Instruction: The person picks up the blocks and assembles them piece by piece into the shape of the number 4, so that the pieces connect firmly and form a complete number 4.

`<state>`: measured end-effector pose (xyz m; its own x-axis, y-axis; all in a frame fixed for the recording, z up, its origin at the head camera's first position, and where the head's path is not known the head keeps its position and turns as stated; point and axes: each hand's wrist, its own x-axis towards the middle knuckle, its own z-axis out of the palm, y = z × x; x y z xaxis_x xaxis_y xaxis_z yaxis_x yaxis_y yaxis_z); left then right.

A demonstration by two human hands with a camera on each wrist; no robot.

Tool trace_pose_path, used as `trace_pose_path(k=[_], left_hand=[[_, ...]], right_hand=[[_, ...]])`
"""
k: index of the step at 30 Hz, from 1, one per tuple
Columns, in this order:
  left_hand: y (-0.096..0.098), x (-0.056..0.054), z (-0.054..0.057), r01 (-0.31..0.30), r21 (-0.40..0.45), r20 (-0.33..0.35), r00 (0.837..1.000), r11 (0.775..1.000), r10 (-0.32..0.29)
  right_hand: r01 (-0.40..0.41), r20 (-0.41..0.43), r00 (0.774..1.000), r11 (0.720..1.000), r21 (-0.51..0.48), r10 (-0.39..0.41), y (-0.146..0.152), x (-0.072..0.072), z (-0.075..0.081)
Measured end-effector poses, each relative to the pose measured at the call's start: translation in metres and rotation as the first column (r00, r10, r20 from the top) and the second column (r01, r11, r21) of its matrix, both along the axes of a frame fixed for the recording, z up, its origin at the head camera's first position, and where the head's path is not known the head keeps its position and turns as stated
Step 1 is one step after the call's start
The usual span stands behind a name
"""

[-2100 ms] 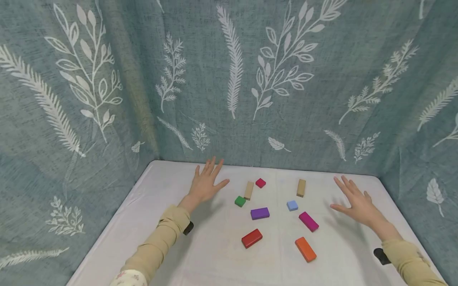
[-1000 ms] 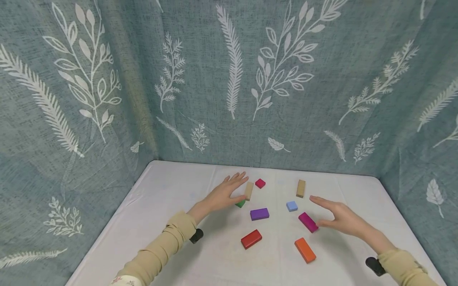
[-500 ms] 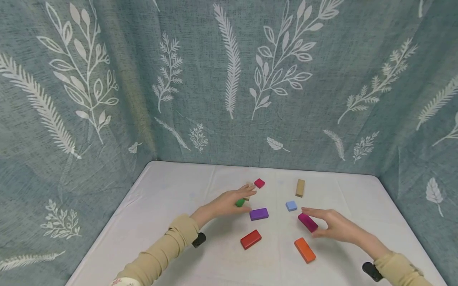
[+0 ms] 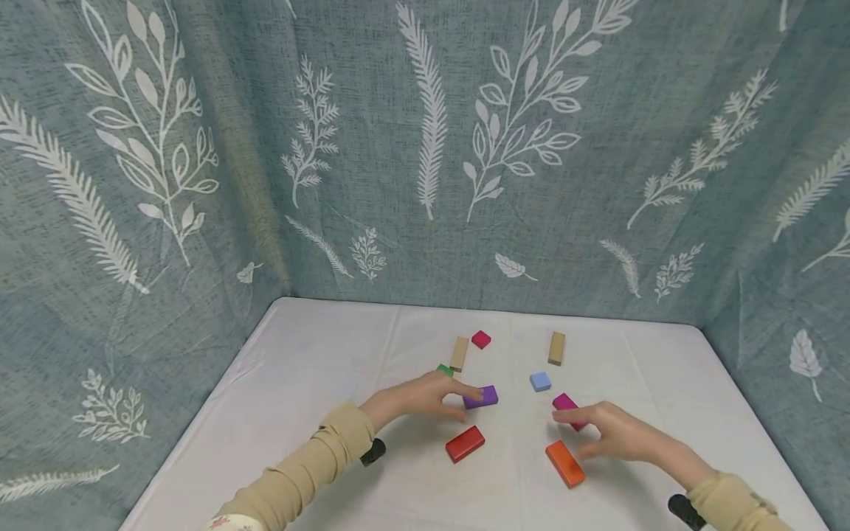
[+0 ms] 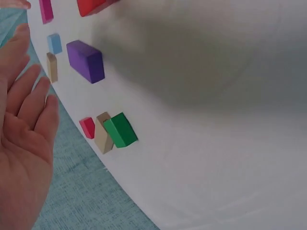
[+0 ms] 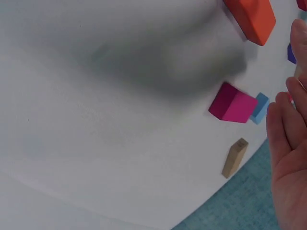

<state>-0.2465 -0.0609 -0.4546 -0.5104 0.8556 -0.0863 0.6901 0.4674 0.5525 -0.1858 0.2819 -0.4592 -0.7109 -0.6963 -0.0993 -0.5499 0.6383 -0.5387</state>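
Note:
In the head view my left hand (image 4: 425, 394) hovers with loosely bent fingers, its fingertips overlapping the purple block (image 4: 490, 396). Nothing is in its grasp; the left wrist view shows a bare palm (image 5: 24, 139) with fingers extended. A red block (image 4: 465, 444) lies just in front of that hand, and a green block (image 4: 444, 369) is partly hidden behind it. My right hand (image 4: 617, 434), also holding nothing, reaches between the magenta block (image 4: 563, 402) and the orange block (image 4: 565, 464), its thumb beside the orange one. Its forefinger overlaps the magenta block in this view.
Farther back on the white-covered table (image 4: 332, 332) lie two natural wood blocks, one at left (image 4: 459, 354) and one at right (image 4: 556, 348). A small crimson block (image 4: 481, 339) and a light blue block (image 4: 541, 381) are there too. A patterned curtain (image 4: 398, 147) encloses the table.
Both hands have come inward and lower over the blocks, then nearer the front edge. The left passed the green block to the purple one; the right passed the magenta block towards the orange one.

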Motion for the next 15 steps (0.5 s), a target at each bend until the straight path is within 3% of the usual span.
trace_pose_path(k=[6, 11, 15], left_hand=[[0.004, 0.008, -0.005, 0.019, -0.043, 0.11, 0.994, 0.999, -0.014], [0.006, 0.013, -0.009, 0.059, -0.102, 0.086, 0.995, 0.993, -0.05], [0.006, 0.015, -0.012, 0.053, -0.136, 0.098, 0.994, 0.989, -0.04]], right_hand=[[0.023, 0.07, 0.997, 1.0, 0.013, -0.024, -0.002, 0.005, -0.004], [0.014, 0.087, 0.996, 0.999, 0.029, -0.016, -0.005, 0.009, -0.007], [0.006, 0.08, 0.997, 0.999, 0.036, -0.008, -0.005, 0.012, -0.011]])
